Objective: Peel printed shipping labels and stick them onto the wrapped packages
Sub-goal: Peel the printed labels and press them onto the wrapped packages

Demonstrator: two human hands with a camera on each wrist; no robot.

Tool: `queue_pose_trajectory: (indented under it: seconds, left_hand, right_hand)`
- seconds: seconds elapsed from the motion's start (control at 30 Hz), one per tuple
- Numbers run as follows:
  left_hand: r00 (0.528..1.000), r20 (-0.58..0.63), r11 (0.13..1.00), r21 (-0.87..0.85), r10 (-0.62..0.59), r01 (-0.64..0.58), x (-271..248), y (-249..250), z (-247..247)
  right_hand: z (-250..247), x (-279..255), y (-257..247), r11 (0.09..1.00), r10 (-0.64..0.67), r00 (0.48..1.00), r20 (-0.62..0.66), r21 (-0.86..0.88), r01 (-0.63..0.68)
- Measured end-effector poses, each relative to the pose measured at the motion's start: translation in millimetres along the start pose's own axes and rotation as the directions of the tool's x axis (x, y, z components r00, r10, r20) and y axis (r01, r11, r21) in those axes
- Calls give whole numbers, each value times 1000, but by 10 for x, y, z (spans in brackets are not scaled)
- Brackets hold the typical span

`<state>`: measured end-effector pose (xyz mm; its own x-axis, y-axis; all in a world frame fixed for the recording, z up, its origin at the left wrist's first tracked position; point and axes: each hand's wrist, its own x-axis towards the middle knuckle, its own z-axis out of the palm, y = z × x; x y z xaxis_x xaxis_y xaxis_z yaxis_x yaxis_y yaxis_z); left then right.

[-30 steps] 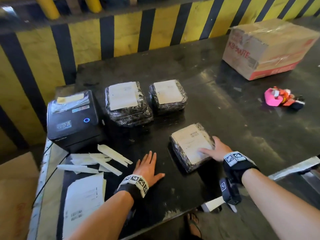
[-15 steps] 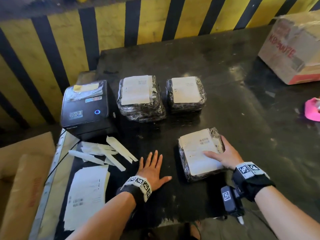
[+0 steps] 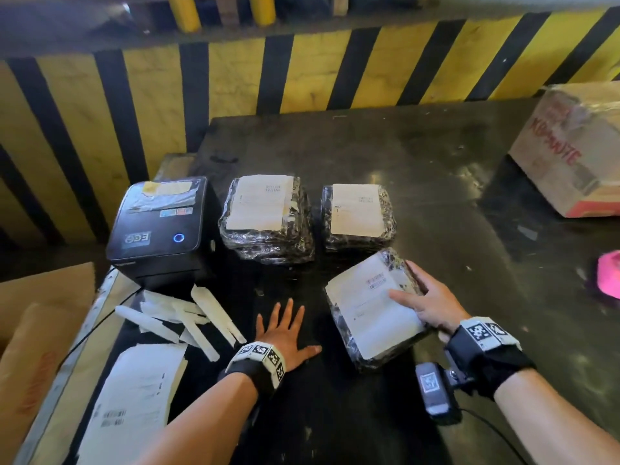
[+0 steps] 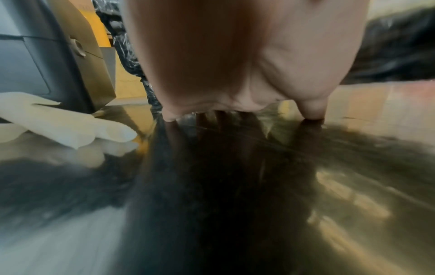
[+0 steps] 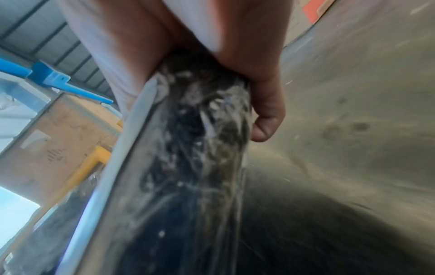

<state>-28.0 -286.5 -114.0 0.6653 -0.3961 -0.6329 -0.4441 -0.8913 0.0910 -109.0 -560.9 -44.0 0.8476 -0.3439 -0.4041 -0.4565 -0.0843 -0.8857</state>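
Note:
Three black film-wrapped packages lie on the dark table (image 3: 436, 203), each with a white label on top. Two sit at the back, one (image 3: 265, 219) beside the printer and one (image 3: 357, 216) to its right. The nearest package (image 3: 369, 307) is turned at an angle, and my right hand (image 3: 426, 303) grips its right edge with the thumb on the label. In the right wrist view the fingers (image 5: 266, 115) curl around the package (image 5: 188, 167). My left hand (image 3: 285, 333) lies flat on the table with fingers spread, holding nothing; it shows as a palm (image 4: 235, 74) in the left wrist view.
A black label printer (image 3: 161, 229) stands at the left. Peeled backing strips (image 3: 188, 317) lie in front of it, and a printed sheet (image 3: 134, 397) near the front edge. A taped cardboard box (image 3: 570, 146) and a pink object (image 3: 609, 273) are at the right.
My right hand went from pressing on the label to gripping the package's right edge. The package has moved away from me, close to the back packages. The left hand stayed flat.

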Motion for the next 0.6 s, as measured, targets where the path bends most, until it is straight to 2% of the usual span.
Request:
queue_pose_trajectory:
  seconds: [0.1, 0.27, 0.37, 0.5, 0.6]
  left_hand:
    - [1000, -12, 1000, 5, -15, 15, 7, 23, 20]
    - [1000, -6, 1000, -8, -28, 28, 30, 43, 23]
    - [999, -1, 999, -3, -33, 33, 35, 46, 24]
    - [1000, -4, 1000, -2, -31, 31, 41, 35, 53]
    - [999, -12, 1000, 3, -31, 31, 62, 30, 73]
  right_hand:
    - [-78, 229, -246, 987, -9, 1000, -8, 158, 10]
    - [-3, 737, -726, 947, -24, 987, -160, 311, 73]
    - [58, 1014, -953, 960, -13, 967, -256, 267, 84]
    - [135, 1343, -999, 987, -18, 956, -293, 145, 63]
    - [218, 1359, -1012, 994, -63, 944, -325, 62, 88]
